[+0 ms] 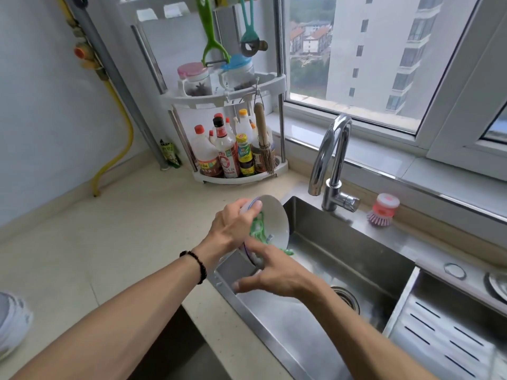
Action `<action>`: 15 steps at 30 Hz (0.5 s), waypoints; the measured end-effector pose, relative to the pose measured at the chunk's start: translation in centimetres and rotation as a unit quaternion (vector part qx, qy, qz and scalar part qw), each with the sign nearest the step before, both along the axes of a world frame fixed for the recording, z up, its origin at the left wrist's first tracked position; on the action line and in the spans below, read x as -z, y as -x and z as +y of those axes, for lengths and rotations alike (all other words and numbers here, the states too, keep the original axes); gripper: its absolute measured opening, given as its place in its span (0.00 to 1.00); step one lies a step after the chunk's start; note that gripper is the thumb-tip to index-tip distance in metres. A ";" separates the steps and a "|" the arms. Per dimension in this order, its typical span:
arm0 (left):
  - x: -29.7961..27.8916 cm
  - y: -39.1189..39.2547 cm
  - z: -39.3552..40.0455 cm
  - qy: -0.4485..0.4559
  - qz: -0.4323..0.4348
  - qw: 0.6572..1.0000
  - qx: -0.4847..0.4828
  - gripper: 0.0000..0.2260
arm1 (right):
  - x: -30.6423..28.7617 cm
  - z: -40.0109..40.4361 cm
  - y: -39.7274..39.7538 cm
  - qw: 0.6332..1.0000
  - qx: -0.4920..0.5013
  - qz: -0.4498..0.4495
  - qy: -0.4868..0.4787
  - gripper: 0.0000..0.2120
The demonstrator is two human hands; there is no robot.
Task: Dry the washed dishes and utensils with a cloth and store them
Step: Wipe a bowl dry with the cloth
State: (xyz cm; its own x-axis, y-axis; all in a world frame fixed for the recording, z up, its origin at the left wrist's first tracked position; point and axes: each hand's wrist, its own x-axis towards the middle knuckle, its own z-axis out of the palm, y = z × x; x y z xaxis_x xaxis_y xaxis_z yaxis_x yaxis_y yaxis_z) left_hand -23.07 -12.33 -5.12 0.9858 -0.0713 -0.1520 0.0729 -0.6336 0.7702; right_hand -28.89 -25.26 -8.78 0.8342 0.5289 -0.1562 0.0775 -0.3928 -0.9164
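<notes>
Mid-dry: my left hand [233, 226] grips the plate [273, 220] rim, right hand [271, 272] pinches the green cloth [259, 233] below; next, probably rotate it.

A home kitchen in a high-rise flat: a stainless steel sink [315, 259] with a curved chrome tap [333, 160] sits below a window [356, 58] overlooking apartment blocks. In the far corner of the pale countertop [109, 229], a white corner rack [227, 97] holds sauce bottles [229, 152] and spice jars [196, 79], with peelers hanging above. A pink dish brush [382, 211] rests beside the tap.
</notes>
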 end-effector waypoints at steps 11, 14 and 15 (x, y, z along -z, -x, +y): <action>-1.4 -1.1 0.3 -0.078 -0.017 0.996 0.040 0.19 | 0.2 1.5 0.9 0.991 0.029 0.047 -0.123 0.36; -1.6 -1.4 1.1 -0.081 0.043 0.991 0.099 0.14 | 1.7 0.2 0.8 0.981 -0.035 -0.127 0.140 0.45; -1.7 -1.5 1.4 -0.084 0.073 0.987 0.116 0.11 | 2.6 -0.5 0.6 0.932 -0.064 -0.216 0.284 0.48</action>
State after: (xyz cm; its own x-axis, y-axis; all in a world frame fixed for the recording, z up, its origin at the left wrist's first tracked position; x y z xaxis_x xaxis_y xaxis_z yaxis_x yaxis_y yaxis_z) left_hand -21.52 -10.97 -3.43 0.9125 -0.2550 -0.3200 0.0124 -0.7645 0.6444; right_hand -29.49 -25.80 -11.40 0.8201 0.5626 -0.1049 0.4703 -0.7670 -0.4366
